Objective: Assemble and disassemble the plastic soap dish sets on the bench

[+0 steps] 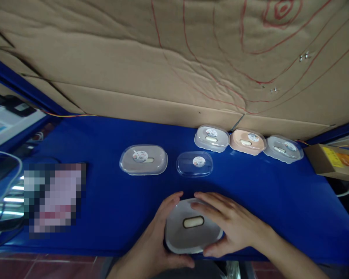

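Observation:
A grey oval box [178, 236], with a dark-rimmed cream inset on its upper face, lies near the front edge of the blue table. My left hand [163, 228] curves around its left side, thumb at the near edge and fingers at the far edge. From the right, my right hand [229, 221] grips the same box, its fingers over the top and its thumb at the near rim. The undersides of both grips are hidden. Beyond the hands, a clear plastic lid [189, 164] with a round white label lies by itself.
Left of the lid sits a lidded grey box [142, 164]. Along the cardboard wall [119, 85] stand another grey box [211, 144], a peach box [247, 145] and a third grey box [282, 151]. A cardboard carton [322, 161] is at right, a blurred-out item [58, 197] at left.

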`<state>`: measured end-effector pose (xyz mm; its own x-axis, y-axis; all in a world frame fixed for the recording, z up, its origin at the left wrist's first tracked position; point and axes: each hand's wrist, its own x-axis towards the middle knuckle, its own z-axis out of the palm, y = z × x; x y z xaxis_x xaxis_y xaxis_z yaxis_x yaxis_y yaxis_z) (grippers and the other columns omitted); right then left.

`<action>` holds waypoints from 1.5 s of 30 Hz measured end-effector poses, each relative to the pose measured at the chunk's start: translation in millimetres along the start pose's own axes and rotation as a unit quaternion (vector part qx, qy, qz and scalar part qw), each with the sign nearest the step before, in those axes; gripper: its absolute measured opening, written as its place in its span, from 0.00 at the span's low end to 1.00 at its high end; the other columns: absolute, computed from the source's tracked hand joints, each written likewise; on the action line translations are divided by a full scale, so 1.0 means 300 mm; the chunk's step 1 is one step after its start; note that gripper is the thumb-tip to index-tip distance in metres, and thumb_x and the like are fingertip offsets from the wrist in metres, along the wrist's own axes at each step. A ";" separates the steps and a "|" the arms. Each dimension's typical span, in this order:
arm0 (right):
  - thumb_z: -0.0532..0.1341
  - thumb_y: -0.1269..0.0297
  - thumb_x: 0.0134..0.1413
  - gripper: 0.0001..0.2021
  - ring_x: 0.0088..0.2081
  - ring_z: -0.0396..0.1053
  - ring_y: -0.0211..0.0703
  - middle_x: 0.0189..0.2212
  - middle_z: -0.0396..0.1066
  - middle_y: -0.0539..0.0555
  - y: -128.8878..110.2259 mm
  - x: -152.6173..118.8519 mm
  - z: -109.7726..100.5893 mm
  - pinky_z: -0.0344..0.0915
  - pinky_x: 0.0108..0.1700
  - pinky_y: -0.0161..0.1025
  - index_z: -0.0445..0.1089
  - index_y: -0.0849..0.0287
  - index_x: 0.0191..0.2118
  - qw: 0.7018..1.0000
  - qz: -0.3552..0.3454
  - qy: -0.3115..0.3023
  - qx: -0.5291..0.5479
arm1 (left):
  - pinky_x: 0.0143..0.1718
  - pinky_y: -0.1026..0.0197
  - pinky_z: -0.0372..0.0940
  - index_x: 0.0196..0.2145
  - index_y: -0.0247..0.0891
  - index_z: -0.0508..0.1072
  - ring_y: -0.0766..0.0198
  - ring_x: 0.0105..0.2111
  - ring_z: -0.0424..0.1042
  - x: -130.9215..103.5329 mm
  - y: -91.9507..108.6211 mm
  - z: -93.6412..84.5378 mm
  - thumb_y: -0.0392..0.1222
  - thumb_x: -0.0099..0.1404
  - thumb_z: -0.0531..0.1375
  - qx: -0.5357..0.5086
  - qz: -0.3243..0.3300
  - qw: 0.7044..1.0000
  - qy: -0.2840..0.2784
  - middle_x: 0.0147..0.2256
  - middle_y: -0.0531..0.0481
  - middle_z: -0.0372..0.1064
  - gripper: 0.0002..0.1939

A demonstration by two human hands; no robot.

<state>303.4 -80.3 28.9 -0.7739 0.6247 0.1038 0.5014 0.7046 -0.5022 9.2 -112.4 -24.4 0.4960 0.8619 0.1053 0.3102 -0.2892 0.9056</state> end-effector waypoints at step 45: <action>0.59 0.47 0.73 0.37 0.77 0.48 0.67 0.78 0.49 0.64 0.351 0.197 -0.171 0.50 0.74 0.70 0.47 0.49 0.79 0.958 0.167 0.149 -0.177 | 0.59 0.50 0.58 0.53 0.42 0.78 0.58 0.49 0.74 -0.031 0.042 0.130 0.35 0.75 0.62 0.332 0.217 0.916 0.061 0.48 0.47 0.78 0.11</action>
<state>330.2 48.1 26.2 -0.4284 0.8668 0.2551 0.8427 0.4852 -0.2335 40.0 -140.2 -30.0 0.6084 0.6334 0.4782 0.5496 -0.7709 0.3220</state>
